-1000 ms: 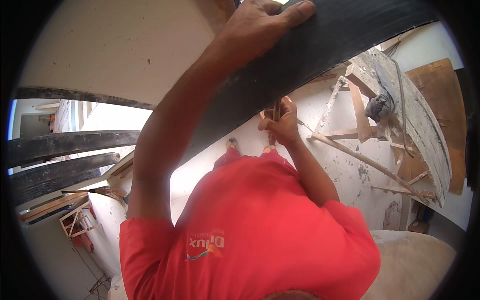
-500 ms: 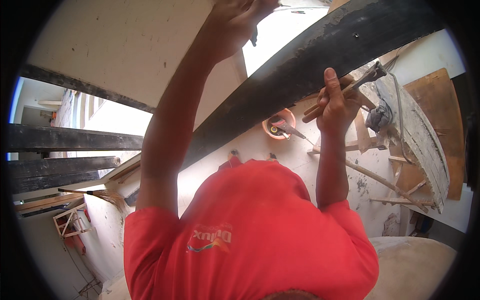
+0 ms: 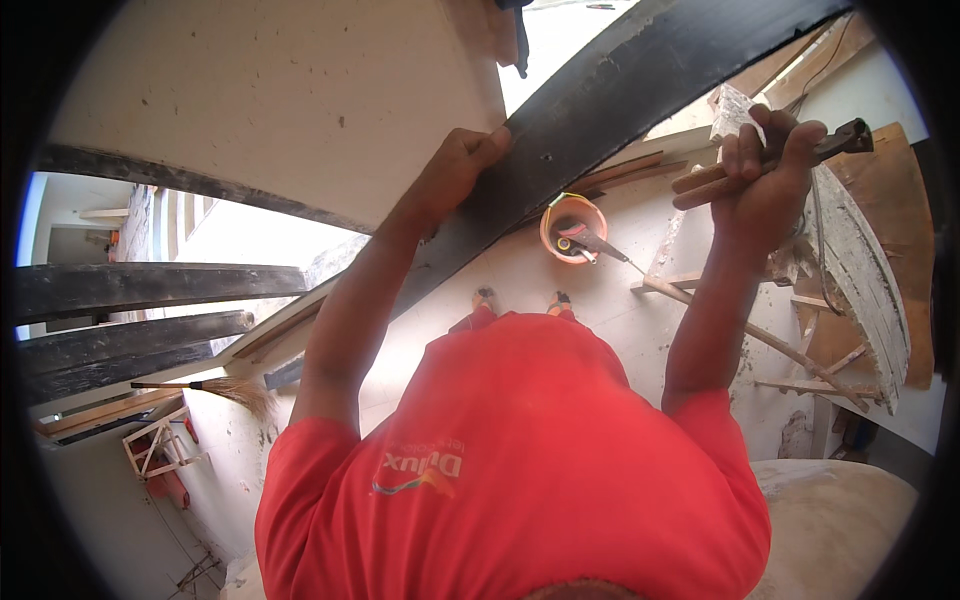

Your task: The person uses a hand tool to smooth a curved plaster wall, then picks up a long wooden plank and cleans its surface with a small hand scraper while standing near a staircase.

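Observation:
My left hand point(image 3: 462, 172) grips the near-left edge of a long black plank point(image 3: 600, 110), its thumb lying along the edge and part of its fingers hidden. The plank runs slantwise from the upper right toward the lower left. Raised on the right side, my right hand point(image 3: 770, 180) is closed round a wooden-handled hammer point(image 3: 855, 137) with a dark metal head. Two wooden handle ends stick out to the left of that fist, so a second tool seems held with it; its kind cannot be made out.
Below the plank stands an orange bucket point(image 3: 573, 215) with a handsaw point(image 3: 590, 240) and other items in it. Several dark beams point(image 3: 160, 292) jut in from the left near a straw broom point(image 3: 235, 390). A plaster-stained board point(image 3: 855, 270) and a wooden pole point(image 3: 740, 320) are at the right.
My left hand has come down from above the plank onto its edge. The right hand has moved out to the right with the hammer, away from the plank.

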A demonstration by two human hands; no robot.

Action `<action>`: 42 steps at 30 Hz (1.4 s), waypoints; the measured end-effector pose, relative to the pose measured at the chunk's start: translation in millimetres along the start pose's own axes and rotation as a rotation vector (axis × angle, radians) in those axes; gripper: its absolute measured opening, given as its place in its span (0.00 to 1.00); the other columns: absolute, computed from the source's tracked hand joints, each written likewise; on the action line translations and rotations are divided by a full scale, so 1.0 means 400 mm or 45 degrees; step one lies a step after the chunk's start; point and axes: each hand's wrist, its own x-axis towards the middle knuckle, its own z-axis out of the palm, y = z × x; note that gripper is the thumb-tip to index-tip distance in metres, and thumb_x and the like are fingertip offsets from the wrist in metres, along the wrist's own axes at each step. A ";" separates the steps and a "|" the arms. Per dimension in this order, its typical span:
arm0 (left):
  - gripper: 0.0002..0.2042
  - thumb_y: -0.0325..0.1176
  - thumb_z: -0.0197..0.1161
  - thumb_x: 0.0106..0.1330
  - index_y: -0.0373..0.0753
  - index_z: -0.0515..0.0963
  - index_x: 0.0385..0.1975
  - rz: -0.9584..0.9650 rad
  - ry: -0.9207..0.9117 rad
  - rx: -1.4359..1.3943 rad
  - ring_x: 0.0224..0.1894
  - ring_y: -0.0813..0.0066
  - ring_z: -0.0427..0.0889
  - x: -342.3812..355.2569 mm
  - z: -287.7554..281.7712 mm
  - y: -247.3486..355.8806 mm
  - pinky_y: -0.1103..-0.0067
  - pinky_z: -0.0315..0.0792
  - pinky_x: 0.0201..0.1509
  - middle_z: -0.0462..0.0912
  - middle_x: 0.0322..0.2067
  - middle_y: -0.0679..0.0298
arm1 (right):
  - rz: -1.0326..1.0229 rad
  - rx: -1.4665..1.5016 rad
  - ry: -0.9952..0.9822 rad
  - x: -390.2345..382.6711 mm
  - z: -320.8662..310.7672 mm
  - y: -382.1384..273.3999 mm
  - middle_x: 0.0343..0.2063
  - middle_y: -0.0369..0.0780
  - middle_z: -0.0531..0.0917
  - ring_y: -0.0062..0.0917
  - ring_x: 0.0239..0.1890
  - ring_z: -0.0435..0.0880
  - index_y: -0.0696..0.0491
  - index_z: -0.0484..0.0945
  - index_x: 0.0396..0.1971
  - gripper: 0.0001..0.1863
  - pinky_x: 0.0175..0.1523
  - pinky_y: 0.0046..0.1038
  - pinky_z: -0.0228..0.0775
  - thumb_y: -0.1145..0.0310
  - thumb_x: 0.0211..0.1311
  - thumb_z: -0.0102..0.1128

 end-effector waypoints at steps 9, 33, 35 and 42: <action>0.27 0.58 0.51 0.81 0.38 0.84 0.38 -0.009 -0.175 -0.106 0.24 0.84 0.78 0.092 -0.047 0.138 0.81 0.73 0.27 0.82 0.25 0.69 | 0.324 -0.831 -0.616 -0.405 -0.157 0.206 0.15 0.30 0.69 0.13 0.19 0.64 0.53 0.67 0.22 0.19 0.24 0.25 0.55 0.71 0.62 0.72; 0.35 0.65 0.63 0.71 0.28 0.87 0.34 0.424 -0.142 0.112 0.23 0.77 0.79 0.333 0.394 0.156 0.72 0.73 0.28 0.82 0.21 0.62 | 0.117 -2.185 -0.962 -0.422 -0.069 0.077 0.29 0.46 0.85 0.44 0.28 0.88 0.55 0.71 0.40 0.12 0.32 0.44 0.78 0.65 0.68 0.64; 0.34 0.64 0.63 0.71 0.29 0.88 0.34 0.381 -0.153 0.109 0.23 0.77 0.78 0.338 0.380 0.152 0.73 0.72 0.27 0.81 0.21 0.63 | 0.146 -2.044 -0.831 -0.433 -0.075 0.054 0.29 0.45 0.86 0.44 0.29 0.88 0.54 0.72 0.42 0.14 0.33 0.44 0.78 0.64 0.67 0.66; 0.30 0.60 0.65 0.72 0.31 0.86 0.28 0.486 -0.111 0.162 0.21 0.78 0.77 0.327 0.354 0.168 0.73 0.71 0.26 0.79 0.18 0.64 | 0.090 -2.042 -0.812 -0.482 -0.046 0.070 0.30 0.47 0.86 0.44 0.28 0.88 0.53 0.73 0.44 0.15 0.32 0.44 0.79 0.62 0.67 0.66</action>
